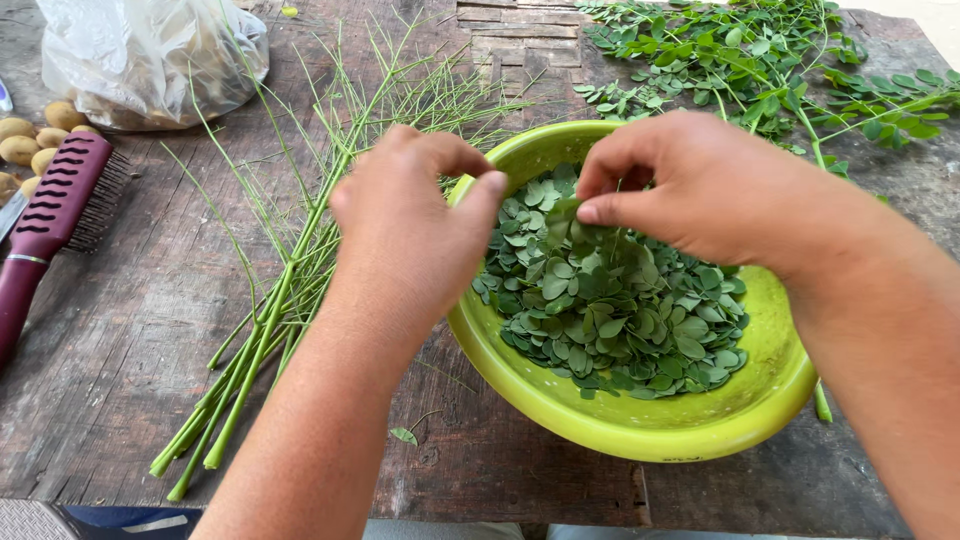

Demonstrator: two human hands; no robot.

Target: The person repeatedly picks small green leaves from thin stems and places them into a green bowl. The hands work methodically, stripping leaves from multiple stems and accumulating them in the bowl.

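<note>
A lime-green plastic bowl (640, 420) sits on a worn wooden table and holds a heap of small round green leaves (610, 310). My left hand (415, 215) hovers over the bowl's left rim, fingers curled, thumb pointing toward the leaves. My right hand (690, 185) is over the bowl's far side, thumb and forefinger pinched on a thin leafy sprig above the heap. What my left fingers grip is hidden behind the hand.
A bundle of stripped green stems (270, 310) lies left of the bowl. Leafy branches (760, 60) cover the far right. A maroon hairbrush (50, 220), small tan fruits (30, 140) and a clear plastic bag (150, 55) sit at the left. The table's near edge (500, 515) is close.
</note>
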